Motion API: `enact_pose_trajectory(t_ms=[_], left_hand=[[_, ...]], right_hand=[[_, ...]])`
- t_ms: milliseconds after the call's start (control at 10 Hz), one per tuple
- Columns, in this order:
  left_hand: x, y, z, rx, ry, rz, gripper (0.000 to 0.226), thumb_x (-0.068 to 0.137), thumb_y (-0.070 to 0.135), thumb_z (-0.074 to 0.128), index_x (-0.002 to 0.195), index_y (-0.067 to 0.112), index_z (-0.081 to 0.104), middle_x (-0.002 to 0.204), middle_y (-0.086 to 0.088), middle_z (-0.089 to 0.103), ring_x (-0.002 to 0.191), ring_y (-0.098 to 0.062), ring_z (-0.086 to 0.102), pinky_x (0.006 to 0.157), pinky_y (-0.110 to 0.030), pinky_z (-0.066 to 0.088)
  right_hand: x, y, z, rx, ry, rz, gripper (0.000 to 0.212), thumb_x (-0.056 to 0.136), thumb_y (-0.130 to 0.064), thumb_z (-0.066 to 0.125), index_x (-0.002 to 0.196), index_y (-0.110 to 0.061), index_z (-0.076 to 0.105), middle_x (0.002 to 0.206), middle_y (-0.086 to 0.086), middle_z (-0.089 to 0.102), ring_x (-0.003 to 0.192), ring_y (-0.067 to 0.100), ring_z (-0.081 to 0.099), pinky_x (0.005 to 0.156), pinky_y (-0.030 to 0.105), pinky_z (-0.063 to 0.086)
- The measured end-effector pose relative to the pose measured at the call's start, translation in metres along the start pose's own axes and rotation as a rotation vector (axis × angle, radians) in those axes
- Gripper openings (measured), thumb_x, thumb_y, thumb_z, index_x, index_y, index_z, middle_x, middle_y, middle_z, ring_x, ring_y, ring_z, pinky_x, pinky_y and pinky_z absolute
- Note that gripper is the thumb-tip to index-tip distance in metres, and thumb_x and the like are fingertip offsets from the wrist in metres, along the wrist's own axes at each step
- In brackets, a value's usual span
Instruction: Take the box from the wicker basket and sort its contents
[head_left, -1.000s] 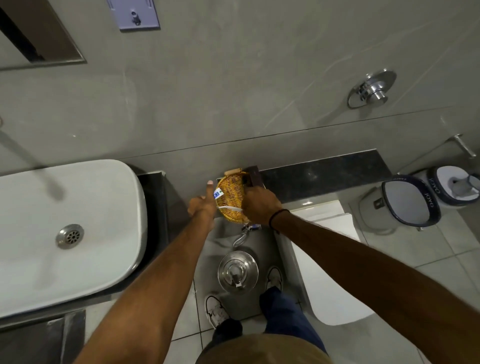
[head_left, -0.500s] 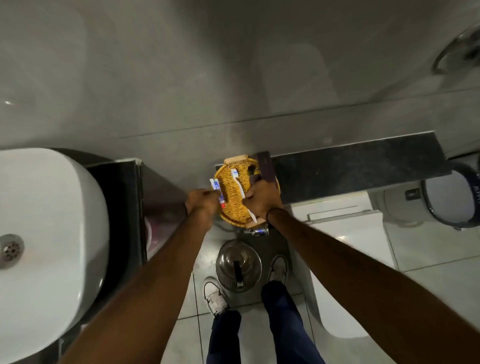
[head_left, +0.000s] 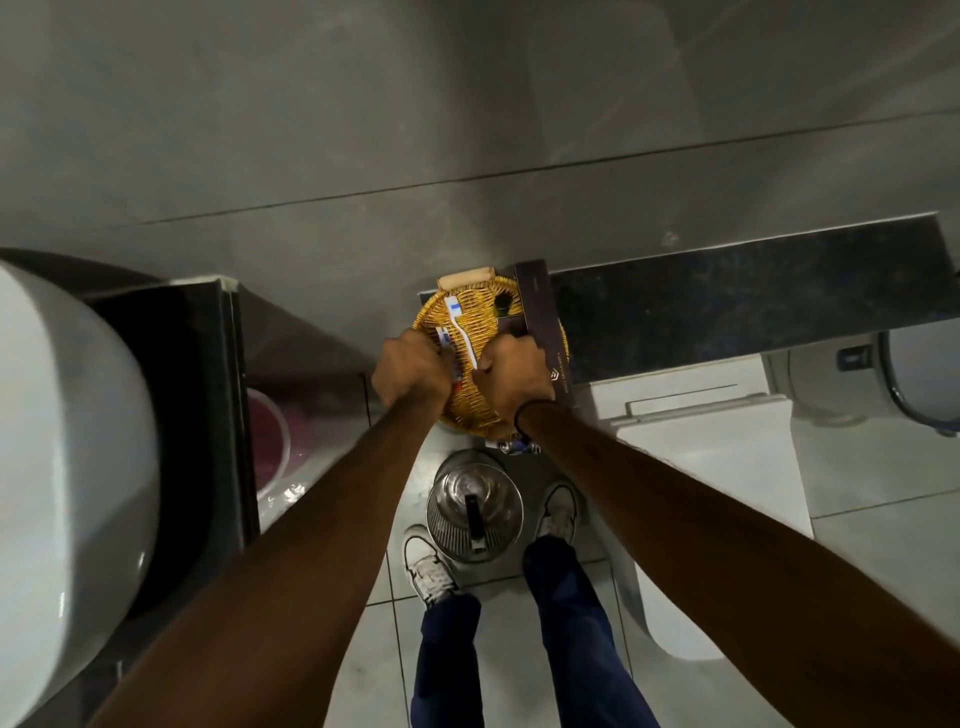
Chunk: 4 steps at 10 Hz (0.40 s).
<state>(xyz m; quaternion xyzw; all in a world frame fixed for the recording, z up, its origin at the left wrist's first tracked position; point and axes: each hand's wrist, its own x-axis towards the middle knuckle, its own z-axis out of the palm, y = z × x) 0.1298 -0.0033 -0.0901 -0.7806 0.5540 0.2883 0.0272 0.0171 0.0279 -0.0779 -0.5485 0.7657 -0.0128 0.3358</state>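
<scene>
Both fists, left hand (head_left: 410, 370) and right hand (head_left: 517, 376), rest over the wicker basket (head_left: 470, 317) beside a dark box (head_left: 543, 322).

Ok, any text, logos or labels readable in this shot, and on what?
Dark box: a pale emblem and a line of print by the right hand, too small to read.
Small tube under the left hand: blue, white and red, no lettering legible.
Toothbrush in the basket: no text visible.

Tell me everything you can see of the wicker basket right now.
The wicker basket is round, shallow and golden-yellow, woven, with a pale handle at its far rim. It sits on the dark ledge's left end, against the wall. A white toothbrush lies inside; a dark box lies across its right side. The left hand and right hand cover its near part.
</scene>
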Motion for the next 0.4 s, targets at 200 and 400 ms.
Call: enact_pose_trajectory(t_ms=[200,400], left_hand=[[-0.008,-0.013,-0.018,0.054,-0.013,0.084,0.037,0.094,0.04,0.068,0.115,0.012,0.077,0.112,-0.014,0.077,0.101,-0.036,0.074,0.085,-0.043,0.06],[-0.029,-0.03,-0.045,0.108,0.087,0.251,0.024,0.096,0.03,0.06,0.105,0.016,0.077,0.105,-0.013,0.078,0.094,-0.037,0.074,0.08,-0.043,0.061]], right_hand=[[-0.013,-0.001,-0.005,-0.055,-0.081,-0.075,0.027,0.097,-0.023,0.068,0.115,-0.005,0.076,0.118,0.015,0.073,0.113,0.032,0.068,0.107,0.041,0.054],[-0.027,-0.013,-0.009,-0.072,-0.06,-0.085,0.021,0.095,-0.015,0.065,0.103,-0.002,0.079,0.106,0.017,0.076,0.1,0.034,0.072,0.094,0.04,0.062]])
